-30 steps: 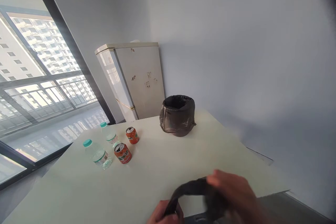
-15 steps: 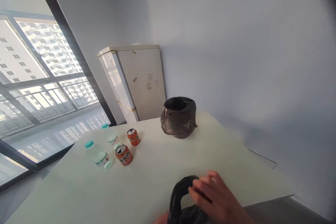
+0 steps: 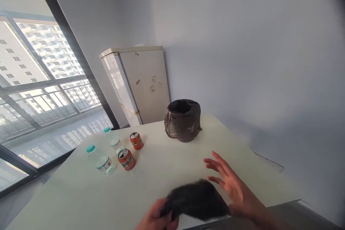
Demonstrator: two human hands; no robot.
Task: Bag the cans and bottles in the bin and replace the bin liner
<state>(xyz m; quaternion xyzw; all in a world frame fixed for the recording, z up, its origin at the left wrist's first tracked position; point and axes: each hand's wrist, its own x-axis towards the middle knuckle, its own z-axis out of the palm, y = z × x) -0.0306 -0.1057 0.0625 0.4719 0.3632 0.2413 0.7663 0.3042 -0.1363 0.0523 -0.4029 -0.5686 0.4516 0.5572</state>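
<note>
White, the table (image 3: 151, 183) stretched across the lower view, a fridge (image 3: 145, 82) beyond its far edge. Near that edge stood the bin (image 3: 184, 124), upright, dark plastic folded over its rim. Over the table's near side was the black bag (image 3: 198, 201) (blurred, its folds hard to read), one end gripped by the curled fingers of the left hand (image 3: 159, 217). Beside its other end, the right hand (image 3: 233, 187) was open, fingers spread. Left of the bin stood two clear bottles (image 3: 101, 161), green-capped, with two orange cans (image 3: 126, 159) just beside them.
</note>
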